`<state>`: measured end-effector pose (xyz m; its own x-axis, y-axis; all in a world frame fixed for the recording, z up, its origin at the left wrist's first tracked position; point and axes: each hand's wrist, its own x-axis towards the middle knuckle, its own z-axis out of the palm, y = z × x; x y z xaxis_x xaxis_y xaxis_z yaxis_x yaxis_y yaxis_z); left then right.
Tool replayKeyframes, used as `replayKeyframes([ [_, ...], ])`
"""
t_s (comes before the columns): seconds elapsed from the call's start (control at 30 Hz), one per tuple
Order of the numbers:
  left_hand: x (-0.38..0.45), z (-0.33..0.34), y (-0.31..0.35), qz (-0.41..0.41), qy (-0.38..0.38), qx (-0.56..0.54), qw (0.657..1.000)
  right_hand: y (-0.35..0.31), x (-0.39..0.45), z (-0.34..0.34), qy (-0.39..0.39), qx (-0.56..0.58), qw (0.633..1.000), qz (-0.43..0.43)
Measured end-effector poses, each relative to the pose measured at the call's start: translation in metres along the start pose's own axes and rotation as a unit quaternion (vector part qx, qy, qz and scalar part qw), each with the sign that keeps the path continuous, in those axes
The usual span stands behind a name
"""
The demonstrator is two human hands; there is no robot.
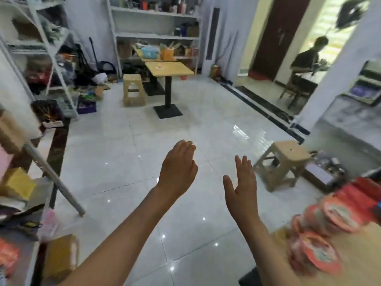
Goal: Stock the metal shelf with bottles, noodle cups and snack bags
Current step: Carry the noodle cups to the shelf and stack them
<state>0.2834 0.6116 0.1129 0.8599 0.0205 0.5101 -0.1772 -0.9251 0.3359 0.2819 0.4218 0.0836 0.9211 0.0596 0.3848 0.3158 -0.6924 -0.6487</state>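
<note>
Both my hands are raised over the white tiled floor and hold nothing. My left hand (178, 169) has its fingers loosely bent, back of the hand toward me. My right hand (242, 186) is flat with straight fingers and the thumb spread. Several red noodle cups (321, 252) lie blurred on a wooden table (354, 263) at the lower right, a little right of my right forearm. A white metal shelf (51, 48) stands at the far left. A second white metal shelf (156, 36) at the back wall carries bottles (179, 6) on its top level.
Two beige stools stand on the floor, one (133, 92) by a small wooden table (169, 69) at the back, one (283, 165) right of my hands. Boxes and bags (18, 183) crowd the left edge. A person (305, 60) sits in the room beyond the doorway.
</note>
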Motion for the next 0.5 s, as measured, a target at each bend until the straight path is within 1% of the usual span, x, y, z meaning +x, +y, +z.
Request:
replayKeyframes([
  [0.13,0.012,0.055,0.085,0.064,-0.036,-0.075,0.994,0.069,-0.016,-0.073,0.044,-0.037,0.992,0.109],
  [0.23,0.009,0.090,0.146,0.084,-0.064,-0.135,0.985,0.111,-0.035,-0.121,0.072,-0.029,0.982,0.174],
  [0.37,0.003,0.130,0.217,0.095,-0.130,-0.195,0.967,0.166,-0.052,-0.168,0.110,-0.014,0.964,0.240],
  [0.43,0.000,0.150,0.247,0.093,-0.159,-0.215,0.959,0.195,-0.058,-0.184,0.141,0.003,0.948,0.284],
  [0.5,-0.006,0.170,0.272,0.071,-0.185,-0.231,0.953,0.220,-0.063,-0.192,0.164,0.045,0.929,0.330],
])
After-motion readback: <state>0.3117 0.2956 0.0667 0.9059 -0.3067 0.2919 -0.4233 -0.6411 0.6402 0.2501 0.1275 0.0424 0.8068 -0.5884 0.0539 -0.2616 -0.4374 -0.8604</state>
